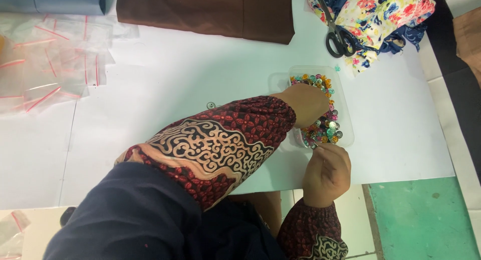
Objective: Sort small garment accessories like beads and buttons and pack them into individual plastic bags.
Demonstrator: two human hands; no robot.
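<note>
Beads [325, 127] small, slick, likely roll | left hand [306, 103] dips into tray [345, 135], grip hidden | right hand [325, 172] pinches (something tiny) at rim

One head-worn camera, looking steeply down over the person's own arms.

The view comes from above and behind the left hand [306, 104] and right hand [325, 172], close enough that the patterned sleeve [210, 145] fills the middle of the frame. It faces forward and down across the white table [165, 74], whose near edge cuts across the lower right, with the green floor [426, 215] below it. The far side of the table lies along the top edge, where the brown cloth [205, 12] and scissors [338, 34] are cropped. No second view is present, so nothing is shared.
</note>
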